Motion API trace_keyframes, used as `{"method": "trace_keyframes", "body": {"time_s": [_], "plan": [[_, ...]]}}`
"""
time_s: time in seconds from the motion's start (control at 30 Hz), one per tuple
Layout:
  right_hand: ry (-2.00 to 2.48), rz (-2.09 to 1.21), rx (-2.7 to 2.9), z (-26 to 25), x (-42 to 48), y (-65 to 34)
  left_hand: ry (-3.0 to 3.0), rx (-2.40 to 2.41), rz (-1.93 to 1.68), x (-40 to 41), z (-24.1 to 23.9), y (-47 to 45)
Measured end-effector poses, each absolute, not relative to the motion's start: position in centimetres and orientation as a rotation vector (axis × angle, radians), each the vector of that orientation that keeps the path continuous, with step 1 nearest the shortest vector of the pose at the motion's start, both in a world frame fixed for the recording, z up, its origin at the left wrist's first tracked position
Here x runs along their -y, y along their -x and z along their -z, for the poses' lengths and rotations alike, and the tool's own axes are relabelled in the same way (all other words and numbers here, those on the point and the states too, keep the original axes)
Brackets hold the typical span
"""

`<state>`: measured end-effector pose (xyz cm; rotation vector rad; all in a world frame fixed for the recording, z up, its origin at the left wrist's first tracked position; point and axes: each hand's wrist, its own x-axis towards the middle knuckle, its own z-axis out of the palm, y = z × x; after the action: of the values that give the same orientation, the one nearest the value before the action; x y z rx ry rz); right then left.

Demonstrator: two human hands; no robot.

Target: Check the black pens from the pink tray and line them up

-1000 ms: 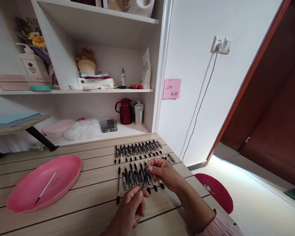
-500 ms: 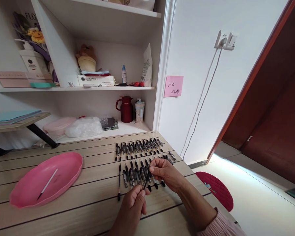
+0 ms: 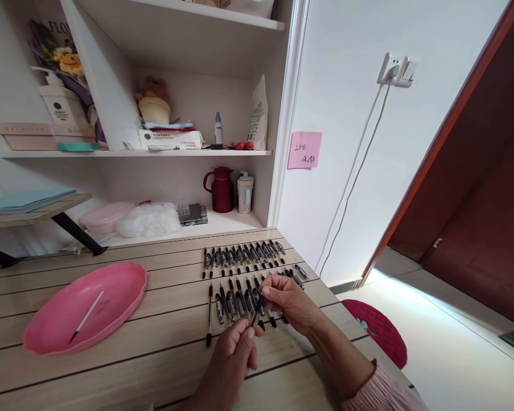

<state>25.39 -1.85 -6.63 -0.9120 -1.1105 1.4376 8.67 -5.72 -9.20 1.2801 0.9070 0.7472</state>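
Both hands meet over the front row of pens, holding one black pen (image 3: 256, 311) at a slant between them. My left hand (image 3: 235, 348) is closed around its lower end. With thumb and fingertips my right hand (image 3: 288, 302) pinches the upper end; the very tip is hidden by the fingers. Beneath and beside the hands lie several black pens and separate caps. A capless pen (image 3: 209, 314) marks the left end of this row, with a cap (image 3: 219, 309) right beside it. Behind it runs a second row of pens and caps (image 3: 244, 257).
A pink tray (image 3: 124, 302) holding a white stick-like pen (image 3: 87, 315) stands on the left of the wooden table (image 3: 163, 365). Shelves at the back carry a red jug (image 3: 222, 191) and a cup (image 3: 244, 194). A red stool (image 3: 379, 331) stands right of the table.
The whole view has shifted slightly to the left, so the surroundings sit a little further right. My hands and the pen between them keep nearly the same pose.
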Motion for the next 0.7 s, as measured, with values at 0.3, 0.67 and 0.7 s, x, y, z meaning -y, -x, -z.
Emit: {"method": "trace_keyframes", "body": {"time_s": [0.3,0.67,0.7], "plan": [[0.835,-1.451,1.112,6.44,2.15,-25.35,-1.258,-0.898,-0.76,5.73,9.12,-8.81],[0.772,-1.483,1.106,6.51,2.41,-25.09,-1.245,-0.871,-0.78,5.94,9.2,-8.88],[0.772,-1.466,1.115,6.48,2.42,-25.08,-1.245,-0.872,-0.777,5.98,9.1,-8.89]]}}
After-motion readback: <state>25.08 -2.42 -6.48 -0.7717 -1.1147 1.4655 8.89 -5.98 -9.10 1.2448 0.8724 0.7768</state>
